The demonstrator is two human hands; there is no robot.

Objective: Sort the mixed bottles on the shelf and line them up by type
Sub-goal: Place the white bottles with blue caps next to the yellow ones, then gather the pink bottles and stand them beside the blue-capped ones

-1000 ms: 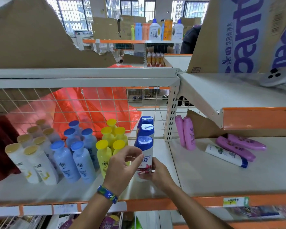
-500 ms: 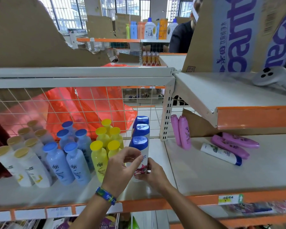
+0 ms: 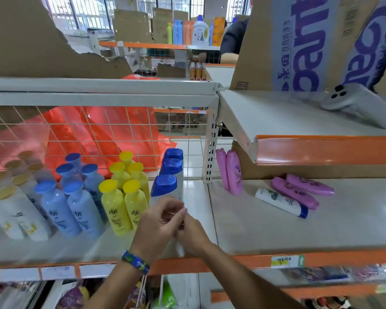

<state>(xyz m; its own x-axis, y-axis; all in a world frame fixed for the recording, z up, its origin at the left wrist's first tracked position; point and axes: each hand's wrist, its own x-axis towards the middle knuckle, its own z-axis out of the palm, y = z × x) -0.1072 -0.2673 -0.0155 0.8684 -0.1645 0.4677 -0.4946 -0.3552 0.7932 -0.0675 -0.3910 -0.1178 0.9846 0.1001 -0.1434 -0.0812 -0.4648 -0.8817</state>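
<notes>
- The shelf is one level board with an orange front lip, backed on the left half by a wire grid. An orange plastic bag lies behind the grid.
- Far left of the left bay stand the white bottles with tan caps, upright in two files running front to back.
- Just beside them are the pale blue bottles, blue caps up, also in two files.
- Next come the yellow bottles, yellow caps up, in two files touching the blue group.
- After that a single file of white bottles with dark blue caps runs front to back. The two rear ones stand upright against the grid.
- The front dark-capped bottle stands upright near the shelf's front edge, long axis vertical, cap up.
- The left hand, with a blue wristband, curls its fingers across that bottle's body.
- The right hand grips the bottle's lower right side. The two hands meet in front of it, fingers touching, and both are blurred.
- Past the slotted post, two pink bottles stand upright at the back of the right bay, touching.
- A white bottle lies on its side, long axis running back-left to front-right, blue cap toward the front-right.
- Two more pink bottles lie flat just behind it, side by side, on roughly the same slant.
- The upper shelf carries a printed cardboard box and a grey device.
</notes>
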